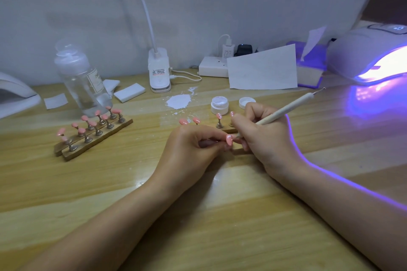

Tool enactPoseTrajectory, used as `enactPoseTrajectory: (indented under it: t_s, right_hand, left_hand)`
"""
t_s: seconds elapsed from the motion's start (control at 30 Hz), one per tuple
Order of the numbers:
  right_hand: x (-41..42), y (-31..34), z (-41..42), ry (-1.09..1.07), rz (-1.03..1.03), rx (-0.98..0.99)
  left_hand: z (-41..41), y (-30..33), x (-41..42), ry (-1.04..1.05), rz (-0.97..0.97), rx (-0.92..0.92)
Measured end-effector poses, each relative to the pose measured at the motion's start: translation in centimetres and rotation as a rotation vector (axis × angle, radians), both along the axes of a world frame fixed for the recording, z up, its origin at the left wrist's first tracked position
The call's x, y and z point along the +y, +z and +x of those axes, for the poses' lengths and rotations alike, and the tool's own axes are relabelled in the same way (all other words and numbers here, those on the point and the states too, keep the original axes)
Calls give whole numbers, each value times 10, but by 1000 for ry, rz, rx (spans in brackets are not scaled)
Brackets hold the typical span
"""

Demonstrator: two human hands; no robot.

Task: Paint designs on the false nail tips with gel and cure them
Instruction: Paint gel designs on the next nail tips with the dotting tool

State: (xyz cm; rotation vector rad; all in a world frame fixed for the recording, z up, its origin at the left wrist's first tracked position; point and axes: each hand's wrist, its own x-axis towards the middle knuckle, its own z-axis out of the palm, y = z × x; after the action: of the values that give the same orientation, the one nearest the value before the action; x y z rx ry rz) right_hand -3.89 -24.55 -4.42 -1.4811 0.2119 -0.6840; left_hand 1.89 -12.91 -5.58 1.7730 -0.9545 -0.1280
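My left hand (193, 145) pinches the stem of a small stand that carries a pink nail tip (229, 140) with white dots on it. My right hand (262, 136) grips a cream dotting pen (286, 110), its lower end touching that tip. Just behind my hands stand more pink tips on a wooden holder (229, 131), partly hidden. A second holder (92, 136) with several pink tips lies to the left. An open jar of white gel (219, 105) and its lid (247, 102) sit behind. The curing lamp (370, 55) at the far right glows violet.
A clear bottle (86, 81) stands at the back left beside white pads (129, 93). White smeared gel (178, 101) marks the table centre. A clip lamp base (159, 72), a power strip (214, 67), a paper sheet (263, 70) and a tissue box (310, 68) line the back wall.
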Motion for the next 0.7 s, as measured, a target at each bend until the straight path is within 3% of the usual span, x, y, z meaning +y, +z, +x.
enactPoseTrajectory:
  t_s: [0.7]
  right_hand:
    - [2,2,-1,18,-18,0]
  left_hand:
    - [-1,1,0,-9,0,4]
